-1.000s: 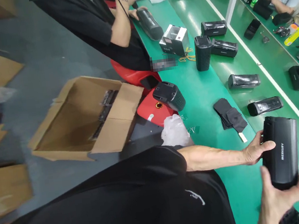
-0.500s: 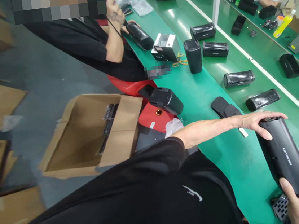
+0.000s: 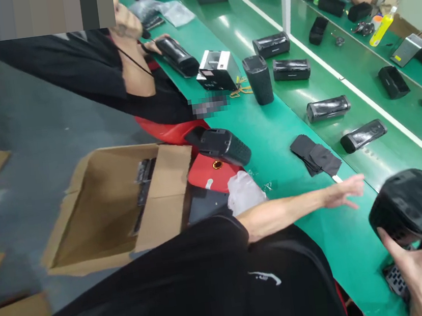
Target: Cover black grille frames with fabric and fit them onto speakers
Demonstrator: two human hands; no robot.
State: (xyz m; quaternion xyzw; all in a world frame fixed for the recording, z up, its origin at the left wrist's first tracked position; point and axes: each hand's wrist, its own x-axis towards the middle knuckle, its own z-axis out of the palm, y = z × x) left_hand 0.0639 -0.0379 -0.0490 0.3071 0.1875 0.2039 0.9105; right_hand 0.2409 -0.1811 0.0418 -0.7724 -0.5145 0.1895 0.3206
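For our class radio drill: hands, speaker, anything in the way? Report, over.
Left hand open, empty, over green table. Right hand gripping black speaker, slightly blurred. Possibly in the way: black cloths near left hand.

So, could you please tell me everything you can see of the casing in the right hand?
The black casing has rounded corners, a plastic-like look with a light sheen, and seemingly a perforated side. Motion-blurred, one end toward the camera, it appears above the green bench, gripped by the right hand alone.
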